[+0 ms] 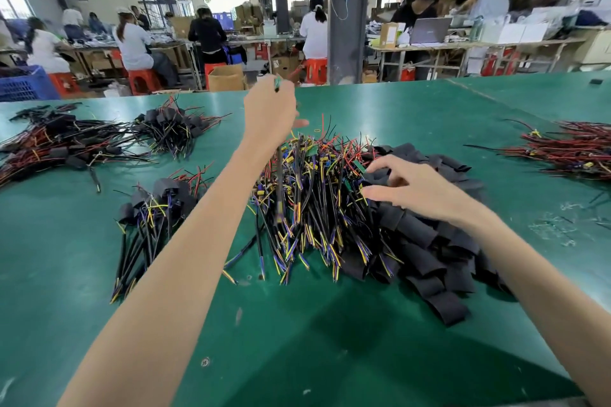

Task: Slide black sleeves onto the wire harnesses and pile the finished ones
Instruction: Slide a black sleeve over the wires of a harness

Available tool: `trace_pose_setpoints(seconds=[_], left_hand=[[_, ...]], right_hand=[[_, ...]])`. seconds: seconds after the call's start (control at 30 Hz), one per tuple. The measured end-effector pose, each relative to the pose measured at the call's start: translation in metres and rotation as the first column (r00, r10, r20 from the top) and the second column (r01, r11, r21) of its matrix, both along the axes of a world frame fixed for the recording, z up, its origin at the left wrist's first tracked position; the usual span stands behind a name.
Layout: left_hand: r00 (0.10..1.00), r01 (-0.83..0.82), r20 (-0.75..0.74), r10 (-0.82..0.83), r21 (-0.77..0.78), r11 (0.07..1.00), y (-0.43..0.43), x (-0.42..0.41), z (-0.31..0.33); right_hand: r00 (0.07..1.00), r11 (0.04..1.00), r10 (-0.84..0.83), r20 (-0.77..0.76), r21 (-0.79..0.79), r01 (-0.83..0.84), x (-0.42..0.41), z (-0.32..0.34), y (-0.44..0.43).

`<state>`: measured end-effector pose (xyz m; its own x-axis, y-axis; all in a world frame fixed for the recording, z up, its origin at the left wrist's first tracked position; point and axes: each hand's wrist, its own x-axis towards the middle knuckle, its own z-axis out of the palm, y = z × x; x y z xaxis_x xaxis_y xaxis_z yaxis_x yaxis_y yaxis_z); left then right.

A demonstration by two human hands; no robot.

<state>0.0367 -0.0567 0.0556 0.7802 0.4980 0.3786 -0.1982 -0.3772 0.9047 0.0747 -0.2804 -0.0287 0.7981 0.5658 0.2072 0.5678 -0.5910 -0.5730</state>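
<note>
A harness (pixel 280 175) is gripped aloft in the left hand (pixel 269 109), clear of the tangle (pixel 317 201); the right hand (pixel 410 187) is spread open over black sleeves (pixel 426 241), presumably choosing one.

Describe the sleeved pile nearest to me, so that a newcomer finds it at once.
On the green table, look left of the big central heap of bare harnesses, beside the left forearm. This small bundle wears black sleeves at its far end; of three sleeved piles, it lies nearest the front edge.
</note>
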Motion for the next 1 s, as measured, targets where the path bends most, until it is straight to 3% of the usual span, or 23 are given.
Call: trace_pose_setpoints(seconds=[0.07,0.13,0.17,0.23,0.4,0.57,0.73,0.83,1.0], left_hand=[[0.997,0.069,0.032,-0.067,-0.062,0.996,0.002,-0.009,0.014],[0.999,0.049,0.015,-0.053,0.168,0.985,0.010,-0.017,0.025],[1.000,0.000,0.013,-0.005,0.387,0.922,0.014,-0.022,0.027],[0.995,-0.094,0.052,0.082,0.718,0.690,0.022,-0.033,0.021],[0.967,-0.016,-0.088,0.239,0.916,0.400,0.027,-0.053,-0.045],[0.986,-0.034,-0.028,0.165,0.932,0.362,0.034,-0.068,-0.106],[0.997,-0.051,0.022,0.076,0.916,0.399,0.041,-0.067,-0.123],[0.999,0.014,-0.029,0.022,0.872,0.489,0.036,-0.068,-0.127],[0.995,0.035,0.030,-0.091,0.765,0.643,0.026,-0.075,-0.130]], right_hand=[[0.998,1.000,-0.012,0.059,-0.028,0.014,0.002,-0.013,0.013],[0.988,0.988,-0.024,0.150,-0.149,0.046,0.003,-0.026,0.022],[0.981,0.974,-0.024,0.191,-0.217,0.067,0.003,-0.032,0.025],[0.971,0.951,-0.029,0.238,-0.292,0.100,0.004,-0.041,0.026],[0.933,0.946,0.044,0.358,-0.314,0.076,0.004,-0.047,0.018],[0.899,0.912,0.204,0.388,-0.409,-0.031,0.007,-0.055,0.012],[0.901,0.883,0.256,0.349,-0.464,-0.072,0.009,-0.056,0.009],[0.879,0.889,0.255,0.403,-0.456,-0.048,0.006,-0.054,0.007],[0.832,0.889,0.242,0.499,-0.458,0.016,-0.002,-0.051,0.007]])
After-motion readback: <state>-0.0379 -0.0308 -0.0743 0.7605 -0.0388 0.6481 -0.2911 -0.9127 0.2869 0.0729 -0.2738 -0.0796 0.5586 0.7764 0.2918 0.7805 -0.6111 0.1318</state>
